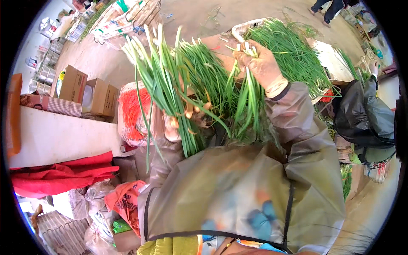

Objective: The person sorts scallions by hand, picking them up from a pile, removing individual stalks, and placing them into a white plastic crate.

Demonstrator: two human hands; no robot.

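My left hand [174, 128], in a tan glove, is closed round a thick bunch of garlic chives [163, 76], white stem ends up and green leaves hanging down. At the upper right my right hand [260, 63], gloved too, grips a smaller bunch of garlic chives [250, 97]. Its pale ends poke out above the fingers and its leaves droop toward my lap. Between the hands, a heap of loose garlic chives [204, 63] lies on a board. Part of my left hand is hidden behind the leaves it holds.
A larger pile of garlic chives [280, 51] fills a white basket [244, 27] at the far right. On the left are red netting [135, 108], cardboard boxes [72, 87] and a red cloth [63, 172]. Another person in a dark smock [361, 110] sits at the right.
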